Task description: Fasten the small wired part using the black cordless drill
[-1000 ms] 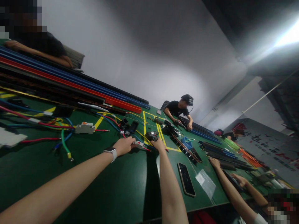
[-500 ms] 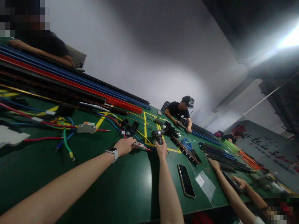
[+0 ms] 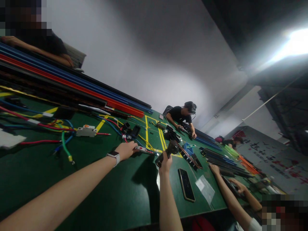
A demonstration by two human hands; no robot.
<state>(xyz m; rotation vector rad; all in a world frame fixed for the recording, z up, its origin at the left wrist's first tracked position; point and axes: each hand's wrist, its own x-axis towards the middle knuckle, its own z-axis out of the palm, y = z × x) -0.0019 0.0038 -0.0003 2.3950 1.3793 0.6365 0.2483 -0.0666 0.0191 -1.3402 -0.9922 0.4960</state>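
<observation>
My left hand (image 3: 126, 150), with a watch on its wrist, is closed on a small white circuit breaker (image 3: 141, 149) with a red mark. A red wire runs from the breaker's right end to a metal lug. My right hand (image 3: 166, 163) grips a dark cordless drill (image 3: 171, 150) by its handle, just right of that wire end. The drill's head points away toward the upper right, and its tip is hard to make out. Left of my left hand, another white breaker (image 3: 86, 131) lies among red, blue and green wires (image 3: 64, 141).
A phone (image 3: 186, 184) and a clear plastic bag (image 3: 205, 190) lie right of my right arm. Beyond the drill are a small blue box (image 3: 188, 148) and a dark strip (image 3: 192, 161). Long blue and orange channels (image 3: 125, 107) line the far edge. Co-workers sit around the green table.
My right hand has turned the drill and brought it nearer to me, with its head now swung to the right. My left hand still holds the breaker. The view has shifted slightly.
</observation>
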